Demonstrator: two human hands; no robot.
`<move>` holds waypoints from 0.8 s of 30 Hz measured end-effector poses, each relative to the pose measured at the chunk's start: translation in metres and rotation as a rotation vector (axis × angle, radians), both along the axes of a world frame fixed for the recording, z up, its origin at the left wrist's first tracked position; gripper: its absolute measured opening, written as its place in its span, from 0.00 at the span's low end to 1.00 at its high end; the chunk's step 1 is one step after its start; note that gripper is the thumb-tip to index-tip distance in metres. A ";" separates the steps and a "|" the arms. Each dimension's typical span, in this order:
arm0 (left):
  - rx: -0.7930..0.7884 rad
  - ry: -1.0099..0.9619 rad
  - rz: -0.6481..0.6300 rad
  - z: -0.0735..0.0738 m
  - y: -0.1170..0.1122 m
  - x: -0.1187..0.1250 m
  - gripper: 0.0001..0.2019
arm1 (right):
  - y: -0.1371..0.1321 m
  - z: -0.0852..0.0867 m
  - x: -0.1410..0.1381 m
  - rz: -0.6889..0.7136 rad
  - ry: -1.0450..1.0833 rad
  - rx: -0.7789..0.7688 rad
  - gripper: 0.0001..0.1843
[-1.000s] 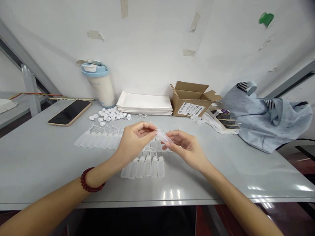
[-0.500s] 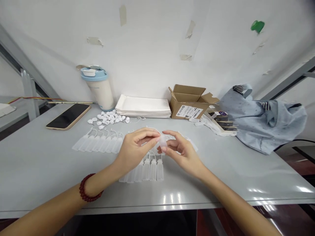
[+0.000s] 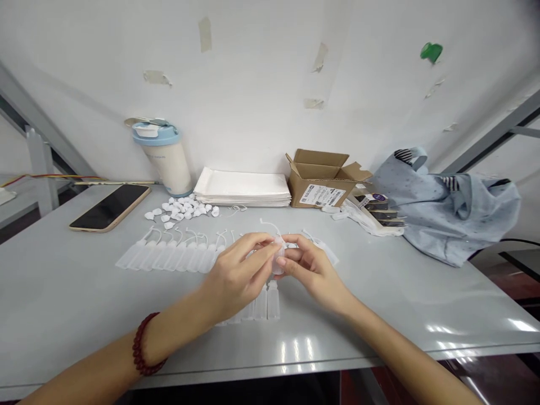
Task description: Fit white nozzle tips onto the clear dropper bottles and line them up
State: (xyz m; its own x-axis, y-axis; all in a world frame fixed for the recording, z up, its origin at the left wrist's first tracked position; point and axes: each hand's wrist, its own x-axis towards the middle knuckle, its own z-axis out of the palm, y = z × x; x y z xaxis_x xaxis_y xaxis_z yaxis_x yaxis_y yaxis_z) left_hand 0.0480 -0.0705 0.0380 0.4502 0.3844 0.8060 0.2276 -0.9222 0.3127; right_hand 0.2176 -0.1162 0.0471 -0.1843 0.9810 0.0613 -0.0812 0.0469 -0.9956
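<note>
A small translucent plastic sleeve point(image 3: 278, 263) with a white cord loop on top is held up between my two hands, above the table. My right hand point(image 3: 314, 270) is closed on its side, thumb in front. My left hand point(image 3: 240, 270) pinches its top near the cord with the fingertips. Behind my hands lies a row of similar sleeves point(image 3: 169, 256) with cords, running left to right and partly hidden. A second, shorter row of sleeves point(image 3: 266, 302) lies nearer me, mostly covered by my left hand.
At the back stand a blue-lidded cup point(image 3: 166, 163), a stack of white sheets point(image 3: 242, 185) and an open cardboard box point(image 3: 320, 191). White crumpled bits point(image 3: 185, 209) lie beside a phone point(image 3: 110, 208). A light blue cloth bag point(image 3: 447, 208) is on the right, near plastic-wrapped dark pieces point(image 3: 377, 214).
My left hand has shifted down and turned over, its fingers now across the sleeve's top. The cord stands up more visibly. The whole view has tilted slightly.
</note>
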 end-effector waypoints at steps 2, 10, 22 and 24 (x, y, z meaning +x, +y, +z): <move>0.001 0.003 0.009 0.001 -0.001 0.000 0.14 | 0.000 0.000 0.000 0.006 0.029 -0.016 0.16; -0.118 0.012 -0.009 0.011 -0.001 -0.002 0.13 | 0.000 0.007 0.004 0.011 0.101 -0.035 0.14; -0.001 0.055 -0.122 0.007 0.002 0.000 0.21 | 0.001 0.016 0.019 0.170 0.142 -0.164 0.12; 0.026 0.051 -0.125 0.007 0.000 0.001 0.21 | 0.002 0.020 0.024 0.197 0.048 -0.186 0.15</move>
State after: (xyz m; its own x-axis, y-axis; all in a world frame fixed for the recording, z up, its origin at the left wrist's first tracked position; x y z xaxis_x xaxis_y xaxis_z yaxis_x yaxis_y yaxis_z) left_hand 0.0494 -0.0708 0.0445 0.5341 0.3017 0.7897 0.1257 -0.9521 0.2788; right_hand 0.2418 -0.1141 0.0672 -0.3743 0.9215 -0.1037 -0.1182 -0.1583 -0.9803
